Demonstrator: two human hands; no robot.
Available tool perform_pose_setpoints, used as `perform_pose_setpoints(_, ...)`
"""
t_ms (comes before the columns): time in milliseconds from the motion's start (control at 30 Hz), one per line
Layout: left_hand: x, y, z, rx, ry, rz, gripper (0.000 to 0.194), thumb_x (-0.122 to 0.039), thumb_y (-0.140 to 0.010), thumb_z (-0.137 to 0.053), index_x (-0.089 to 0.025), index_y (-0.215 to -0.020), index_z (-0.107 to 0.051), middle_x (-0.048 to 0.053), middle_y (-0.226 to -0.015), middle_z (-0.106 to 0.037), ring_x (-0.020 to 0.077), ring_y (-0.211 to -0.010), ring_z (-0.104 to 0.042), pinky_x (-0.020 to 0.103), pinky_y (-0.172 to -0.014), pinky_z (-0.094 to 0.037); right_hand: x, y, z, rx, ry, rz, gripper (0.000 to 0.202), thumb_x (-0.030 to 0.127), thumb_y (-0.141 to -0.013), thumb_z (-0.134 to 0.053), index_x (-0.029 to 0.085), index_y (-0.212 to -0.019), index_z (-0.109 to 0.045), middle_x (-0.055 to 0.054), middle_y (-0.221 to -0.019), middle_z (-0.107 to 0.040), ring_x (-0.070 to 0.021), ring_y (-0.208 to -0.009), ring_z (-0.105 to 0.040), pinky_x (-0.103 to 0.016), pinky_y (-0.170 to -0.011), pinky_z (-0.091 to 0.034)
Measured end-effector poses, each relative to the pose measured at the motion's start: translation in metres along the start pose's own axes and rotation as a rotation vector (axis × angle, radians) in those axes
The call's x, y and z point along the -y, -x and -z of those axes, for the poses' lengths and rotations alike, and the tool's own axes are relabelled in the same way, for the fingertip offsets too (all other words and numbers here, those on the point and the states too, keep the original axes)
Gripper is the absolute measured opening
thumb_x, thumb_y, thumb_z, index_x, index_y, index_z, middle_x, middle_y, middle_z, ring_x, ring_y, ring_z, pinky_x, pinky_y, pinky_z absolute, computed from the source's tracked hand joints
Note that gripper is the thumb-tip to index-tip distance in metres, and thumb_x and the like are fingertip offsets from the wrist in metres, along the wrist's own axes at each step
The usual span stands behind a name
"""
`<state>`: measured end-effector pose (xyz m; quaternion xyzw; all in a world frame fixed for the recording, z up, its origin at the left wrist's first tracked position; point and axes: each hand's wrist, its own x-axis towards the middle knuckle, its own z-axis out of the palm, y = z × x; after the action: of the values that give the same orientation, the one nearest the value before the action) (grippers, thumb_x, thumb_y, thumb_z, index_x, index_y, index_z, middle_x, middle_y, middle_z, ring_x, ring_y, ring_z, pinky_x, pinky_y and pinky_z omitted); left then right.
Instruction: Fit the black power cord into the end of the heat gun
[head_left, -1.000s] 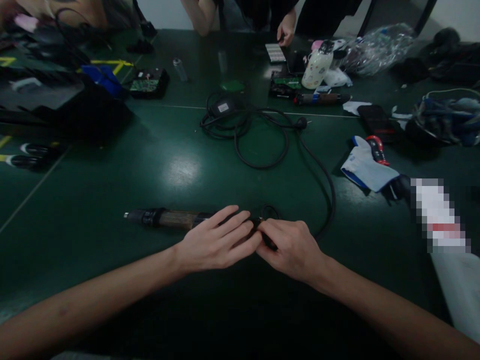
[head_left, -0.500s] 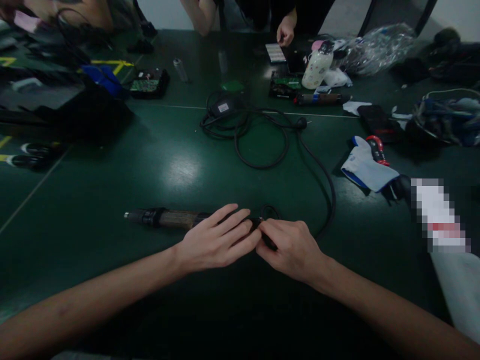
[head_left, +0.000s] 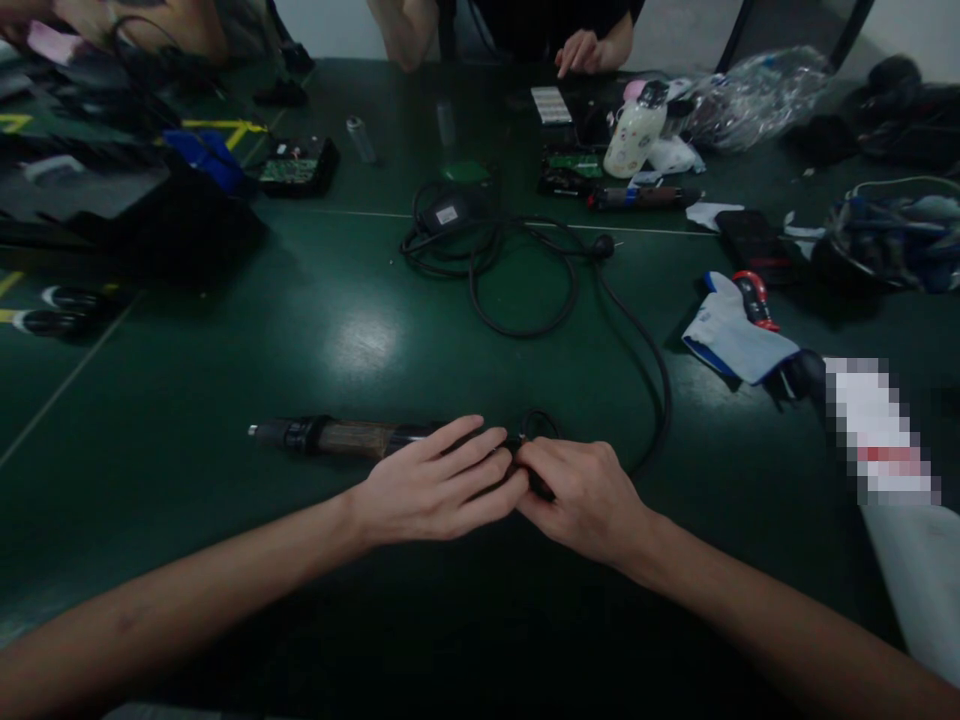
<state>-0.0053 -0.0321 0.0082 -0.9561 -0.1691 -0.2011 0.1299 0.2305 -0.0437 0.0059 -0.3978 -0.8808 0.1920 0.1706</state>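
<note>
A dark electric screwdriver [head_left: 352,438] lies on the green table [head_left: 300,340], its silver tip pointing left. My left hand [head_left: 442,485] is wrapped over its rear end, the fingers slightly bent. Touching it on the right, my right hand [head_left: 581,490] pinches the black cable end where it meets the tool; the exact grip is hidden by the fingers. From there the black cable [head_left: 664,385] curves up the right side to a loose coil and a dark adapter [head_left: 454,212] with a white label.
A white and blue glove [head_left: 731,335] lies at the right near a red-black handle [head_left: 756,300]. Circuit boards [head_left: 292,172], a patterned bottle [head_left: 634,135] and another screwdriver [head_left: 645,198] are farther back. Across the table, a person's hand [head_left: 585,52] is near a white grid card [head_left: 551,105].
My left hand has shifted slightly to the right along the tool. My right hand has hardly moved. The hand of the person opposite has opened out with a finger extended.
</note>
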Motion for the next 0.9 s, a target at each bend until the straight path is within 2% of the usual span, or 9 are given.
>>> perform_pose_setpoints(233, -0.0027, -0.0005, -0.0008, 0.016, -0.017, 0.097, 0.031, -0.02, -0.096, -0.062, -0.018, -0.127, -0.063, 0.006, -0.123, -0.069, 0.0258, -0.127, -0.06, 0.047, -0.117, -0.042, 0.0007, -0.0007, 0.0013, 0.004, -0.011, -0.009, 0.017, 0.029, -0.099, -0.056, 0.018, -0.086, -0.059, -0.003, -0.084, -0.068, -0.0144, -0.068, -0.06, -0.028, -0.062, -0.041)
perform_pose_setpoints(633, -0.0016, 0.0007, -0.0018, 0.022, -0.014, 0.057, 0.029, -0.022, -0.097, -0.061, -0.019, -0.126, -0.063, 0.005, -0.124, -0.069, 0.023, -0.126, -0.06, 0.046, -0.119, -0.041, 0.0007, -0.0002, -0.0002, -0.008, 0.014, -0.005, 0.013, 0.027, -0.097, -0.057, 0.018, -0.088, -0.058, -0.003, -0.083, -0.067, -0.0149, -0.07, -0.061, -0.028, -0.062, -0.041)
perform_pose_setpoints(900, -0.0019, 0.0011, -0.0009, 0.012, -0.035, 0.102, 0.033, -0.021, -0.096, -0.063, -0.019, -0.129, -0.062, 0.006, -0.123, -0.07, 0.024, -0.124, -0.062, 0.047, -0.119, -0.04, 0.0001, -0.0004, 0.0, 0.005, -0.007, -0.009, 0.015, 0.029, -0.099, -0.056, 0.018, -0.089, -0.059, -0.003, -0.084, -0.068, -0.0148, -0.071, -0.061, -0.028, -0.063, -0.042)
